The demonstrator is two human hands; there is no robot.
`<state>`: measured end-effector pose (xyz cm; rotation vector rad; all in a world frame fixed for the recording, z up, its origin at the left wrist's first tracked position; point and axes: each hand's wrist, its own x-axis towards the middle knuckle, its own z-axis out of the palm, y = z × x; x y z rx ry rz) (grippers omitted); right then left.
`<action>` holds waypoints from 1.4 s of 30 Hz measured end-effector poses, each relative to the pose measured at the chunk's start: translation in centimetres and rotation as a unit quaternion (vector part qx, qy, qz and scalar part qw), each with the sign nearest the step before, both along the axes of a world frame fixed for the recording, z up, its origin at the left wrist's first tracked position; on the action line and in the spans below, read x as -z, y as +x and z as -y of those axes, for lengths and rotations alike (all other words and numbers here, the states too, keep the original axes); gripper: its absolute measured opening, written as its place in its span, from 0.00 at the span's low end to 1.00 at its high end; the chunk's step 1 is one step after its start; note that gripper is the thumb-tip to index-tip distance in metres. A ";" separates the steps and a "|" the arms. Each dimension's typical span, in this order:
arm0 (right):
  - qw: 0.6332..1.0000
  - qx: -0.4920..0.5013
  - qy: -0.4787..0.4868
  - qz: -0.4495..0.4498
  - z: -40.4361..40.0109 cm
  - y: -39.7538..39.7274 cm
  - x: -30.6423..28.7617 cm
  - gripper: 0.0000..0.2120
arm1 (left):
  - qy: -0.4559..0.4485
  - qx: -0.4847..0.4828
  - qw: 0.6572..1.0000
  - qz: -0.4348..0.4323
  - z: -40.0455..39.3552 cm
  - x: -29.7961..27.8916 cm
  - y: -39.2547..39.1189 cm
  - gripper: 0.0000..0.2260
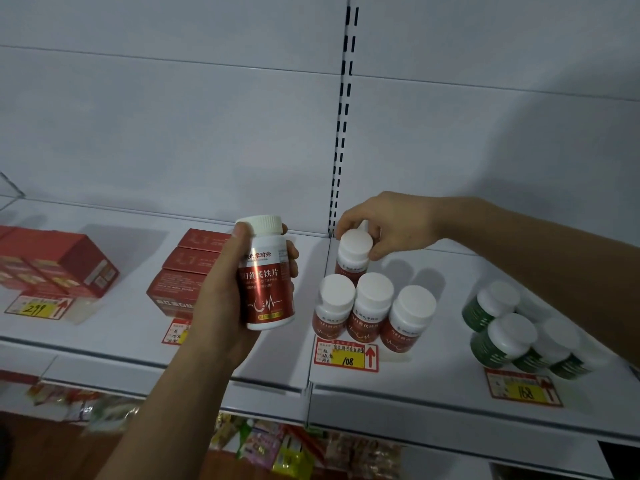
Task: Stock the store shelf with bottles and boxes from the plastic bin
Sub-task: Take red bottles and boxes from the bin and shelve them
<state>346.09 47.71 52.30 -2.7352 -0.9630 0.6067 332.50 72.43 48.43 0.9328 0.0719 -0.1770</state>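
Observation:
My left hand (pixel 225 289) grips a red bottle with a white cap (pixel 268 282), held upright in front of the white shelf (pixel 138 327). My right hand (pixel 384 223) reaches in from the right and pinches the white cap of another red bottle (pixel 351 259) that stands at the back of the shelf. In front of that bottle stand three like red bottles (pixel 372 313) in a row. The plastic bin is out of view.
Red boxes (pixel 187 268) lie stacked left of the held bottle, more red boxes (pixel 59 265) at the far left. Several green bottles (pixel 512 337) stand at the right. Price tags (pixel 346 355) sit along the shelf front. Packaged goods (pixel 277 448) fill the lower shelf.

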 end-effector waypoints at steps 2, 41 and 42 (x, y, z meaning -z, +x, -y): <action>1.000 -0.011 -0.002 -0.008 0.0 0.2 0.3 0.26 | 0.001 0.001 1.000 0.003 0.0 0.1 0.0 0.32; 0.997 -0.023 0.065 -0.027 1.4 -2.0 -0.4 0.31 | 0.091 -0.037 0.995 0.015 2.2 -1.3 1.2 0.19; 0.997 -0.013 0.074 -0.013 1.6 -2.2 -1.0 0.30 | 0.089 -0.031 0.995 0.022 2.4 -1.6 1.5 0.20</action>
